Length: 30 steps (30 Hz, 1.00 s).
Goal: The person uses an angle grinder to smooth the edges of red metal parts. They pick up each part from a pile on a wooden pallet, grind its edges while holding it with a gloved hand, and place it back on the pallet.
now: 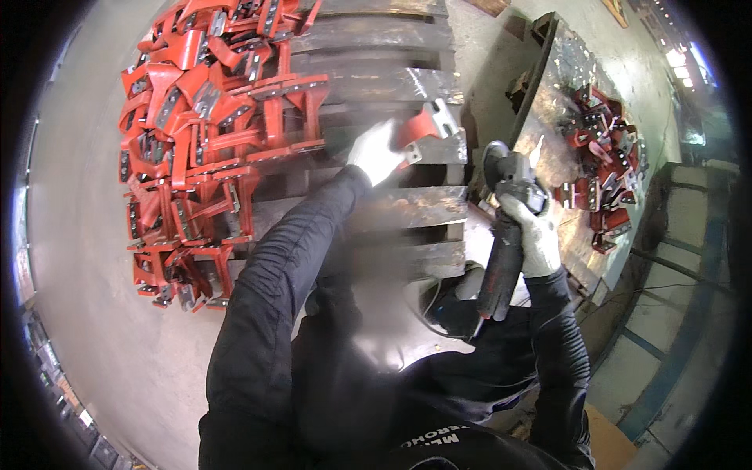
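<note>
My left hand (376,151), in a white glove, grips a red metal bracket (421,129) above the pallet's slats. Bare grey metal shows at the bracket's far right end. In my gloved right hand (538,235) is a black angle grinder (501,262), held by its body with the head pointing away from me. The grinder's disc (493,163) is at the far end, beside the pallet's right edge and apart from the bracket. Whether the disc spins cannot be told.
A wooden pallet (376,39) lies ahead, with a large heap of red brackets (188,149) on its left. Another wooden platform (540,125) on the right carries more red brackets (603,157). The grinder's cord (427,313) loops near my legs. Pale panels (666,321) stand at far right.
</note>
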Tool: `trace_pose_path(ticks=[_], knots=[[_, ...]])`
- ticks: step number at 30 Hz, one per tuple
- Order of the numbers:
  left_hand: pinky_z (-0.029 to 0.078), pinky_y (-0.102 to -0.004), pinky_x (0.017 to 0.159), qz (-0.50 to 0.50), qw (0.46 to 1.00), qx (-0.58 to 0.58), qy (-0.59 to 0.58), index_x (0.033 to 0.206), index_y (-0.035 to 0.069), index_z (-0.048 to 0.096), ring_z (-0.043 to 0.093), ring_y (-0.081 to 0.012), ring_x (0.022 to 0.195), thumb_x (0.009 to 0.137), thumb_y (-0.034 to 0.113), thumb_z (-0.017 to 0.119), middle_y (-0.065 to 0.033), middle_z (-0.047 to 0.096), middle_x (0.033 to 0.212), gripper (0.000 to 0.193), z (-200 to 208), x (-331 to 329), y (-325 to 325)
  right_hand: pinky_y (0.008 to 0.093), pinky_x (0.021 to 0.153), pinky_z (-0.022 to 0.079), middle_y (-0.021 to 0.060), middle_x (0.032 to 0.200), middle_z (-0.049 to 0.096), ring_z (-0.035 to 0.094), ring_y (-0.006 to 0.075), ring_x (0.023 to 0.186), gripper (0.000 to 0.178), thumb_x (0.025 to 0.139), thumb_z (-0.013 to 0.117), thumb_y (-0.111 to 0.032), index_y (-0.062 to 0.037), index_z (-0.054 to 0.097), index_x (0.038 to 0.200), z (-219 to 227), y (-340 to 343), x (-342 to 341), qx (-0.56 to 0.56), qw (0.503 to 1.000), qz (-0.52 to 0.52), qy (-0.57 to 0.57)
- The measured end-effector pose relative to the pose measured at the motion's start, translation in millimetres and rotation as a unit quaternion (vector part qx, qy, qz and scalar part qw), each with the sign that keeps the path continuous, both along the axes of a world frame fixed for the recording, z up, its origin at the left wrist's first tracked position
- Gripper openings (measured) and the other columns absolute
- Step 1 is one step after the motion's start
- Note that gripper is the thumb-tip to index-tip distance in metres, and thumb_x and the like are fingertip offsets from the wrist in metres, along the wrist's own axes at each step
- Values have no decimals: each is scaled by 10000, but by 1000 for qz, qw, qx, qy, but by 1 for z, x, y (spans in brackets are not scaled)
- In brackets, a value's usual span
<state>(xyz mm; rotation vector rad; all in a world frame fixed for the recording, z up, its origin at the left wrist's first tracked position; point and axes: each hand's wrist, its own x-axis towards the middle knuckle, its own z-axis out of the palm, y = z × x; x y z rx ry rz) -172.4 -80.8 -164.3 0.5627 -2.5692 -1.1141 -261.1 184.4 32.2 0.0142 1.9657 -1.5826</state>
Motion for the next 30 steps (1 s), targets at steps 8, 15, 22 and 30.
trace_pose_path(ticks=[8, 15, 22, 30], knots=[[516, -460, 1002, -42, 992, 10, -117, 1405, -48, 452, 607, -430, 1183, 833, 241, 724, -283, 560, 1357, 696, -2, 0, -12, 384, 1008, 501, 137, 1137, 680, 629, 315, 1081, 513, 779, 776, -132, -147, 643, 1273, -70, -7, -76, 105, 923, 311, 202], [552, -486, 893, -36, 995, -15, -96, 1348, 55, 499, 655, -418, 1053, 873, 345, 713, -211, 598, 1267, 596, 2, -3, -13, 344, 767, 570, 110, 1064, 617, 650, 196, 880, 673, 813, 831, -327, -46, 501, 1328, -42, -81, -94, 137, 967, 165, -141], [558, -482, 882, -51, 992, -3, -114, 1368, -14, 473, 658, -435, 1040, 850, 260, 724, -236, 576, 1301, 638, 4, -4, -16, 307, 616, 575, 89, 920, 680, 663, 169, 678, 504, 830, 806, -330, -50, 609, 1200, -48, -85, -97, 129, 975, 159, -91], [562, -484, 870, -48, 993, -24, -108, 1360, -24, 475, 669, -431, 1014, 868, 285, 702, -237, 582, 1286, 623, 2, -3, -14, 304, 607, 587, 88, 856, 703, 675, 165, 634, 451, 840, 794, -320, -13, 651, 1137, -8, -61, -56, 152, 965, 129, -168]])
